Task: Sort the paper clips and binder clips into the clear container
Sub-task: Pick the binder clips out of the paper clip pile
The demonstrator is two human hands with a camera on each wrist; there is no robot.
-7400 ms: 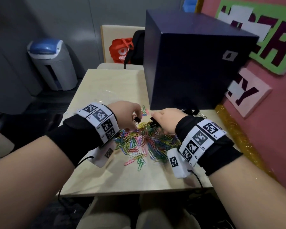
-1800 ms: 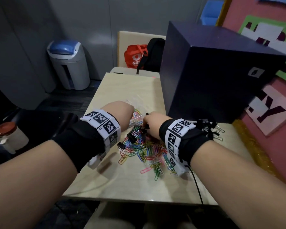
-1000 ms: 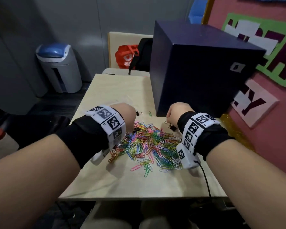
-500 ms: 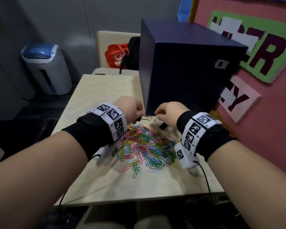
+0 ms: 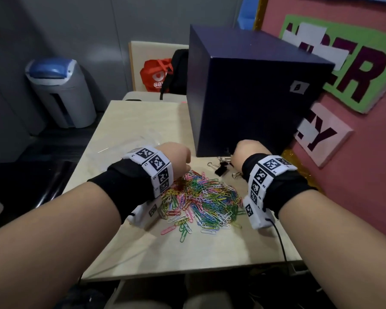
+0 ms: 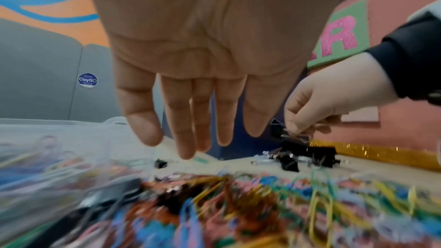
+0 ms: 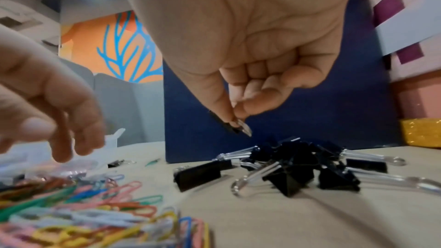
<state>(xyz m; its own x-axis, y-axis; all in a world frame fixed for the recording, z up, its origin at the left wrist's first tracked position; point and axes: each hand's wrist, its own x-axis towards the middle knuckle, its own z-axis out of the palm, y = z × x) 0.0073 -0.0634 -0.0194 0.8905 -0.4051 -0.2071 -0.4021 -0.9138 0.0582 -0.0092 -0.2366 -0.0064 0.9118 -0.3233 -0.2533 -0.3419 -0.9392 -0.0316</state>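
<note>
A heap of coloured paper clips (image 5: 201,197) lies mid-table between my wrists. Several black binder clips (image 7: 298,165) sit in a small cluster (image 5: 221,169) against the foot of the dark box. My right hand (image 7: 235,118) hovers just above that cluster, thumb and forefinger pinching one small black binder clip (image 7: 227,124). My left hand (image 6: 198,146) hangs with straight fingers over the far left edge of the paper clip heap (image 6: 238,205) and holds nothing. The clear container (image 5: 143,139) stands just beyond the left hand and is hard to make out.
A large dark blue box (image 5: 250,97) fills the back right of the table (image 5: 210,253). A pink board with letters (image 5: 343,108) walls the right side. One stray binder clip (image 6: 161,163) lies near the container. A grey bin (image 5: 60,92) stands on the floor at the left.
My right hand has shifted right from the paper clip heap to above the binder clips by the box, still pinching a clip. The left hand stays at the heap's far left edge.
</note>
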